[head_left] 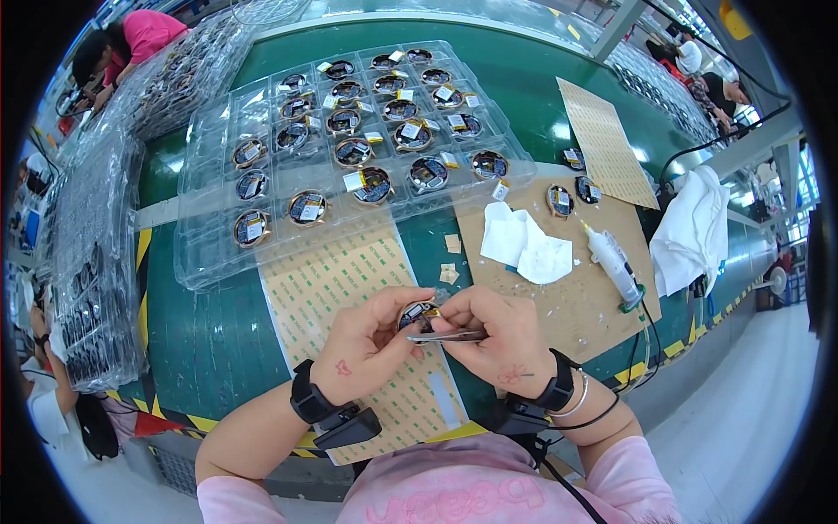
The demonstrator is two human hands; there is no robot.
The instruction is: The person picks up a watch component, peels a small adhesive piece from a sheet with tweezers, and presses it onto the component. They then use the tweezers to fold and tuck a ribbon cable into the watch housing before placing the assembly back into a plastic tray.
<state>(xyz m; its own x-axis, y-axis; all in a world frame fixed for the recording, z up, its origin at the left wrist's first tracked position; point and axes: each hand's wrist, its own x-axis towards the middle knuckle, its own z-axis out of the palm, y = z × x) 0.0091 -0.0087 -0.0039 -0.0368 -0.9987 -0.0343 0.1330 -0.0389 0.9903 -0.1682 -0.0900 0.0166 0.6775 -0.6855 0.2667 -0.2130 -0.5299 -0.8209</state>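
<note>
My left hand (360, 348) pinches a round, open watch case (410, 312) between thumb and fingers, its inner electronics facing up. In my right hand (499, 334) is a pair of metal tweezers (458, 335), lying almost level, with the tips over the near side of the case. The right fingertips also come close to the case's right edge, beside a small yellow bit; whether they touch it is hard to tell. Under my wrists lies a tan adhesive sheet (305, 284) with green print. Two small tan squares of backing paper (451, 244) rest just beyond my hands.
A clear plastic tray (205, 253) of watch cases spans the far left. To the right, a brown board (602, 327) carries crumpled white wipes (532, 249), a glue syringe (614, 266) and a few watch cases (559, 200). A white cloth (694, 227) hangs at the right edge. Other people work farther off.
</note>
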